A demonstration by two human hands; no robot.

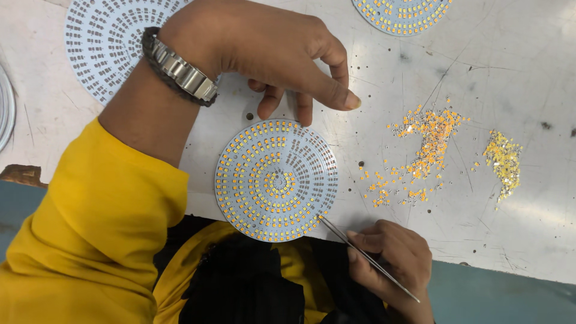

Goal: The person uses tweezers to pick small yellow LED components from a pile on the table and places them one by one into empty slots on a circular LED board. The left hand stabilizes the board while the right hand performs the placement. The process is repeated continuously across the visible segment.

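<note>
Right now your left hand (270, 51) arches over the top of the round LED board (276, 180) at the centre of the frame, fingers curled, three fingertips (267, 108) pressing the table (528, 228) just at the board's upper rim while the forefinger points right. Keep that pressure so the disc cannot spin. Your right hand (390, 258), lower right, pinches a pair of metal tweezers (366, 258) between thumb and fingers, the tip touching the board's lower right edge. Hold the tweezers low and slanted, as they are, and work one small pad at a time; I judge a steep angle would scrape neighbouring chips.

No tray or bowl shows. Loose orange chips (426, 150) lie scattered on the bare table at the right, with a smaller yellow heap (504, 162) beside them. Two more boards sit at the upper left (108, 42) and top (402, 12).
</note>
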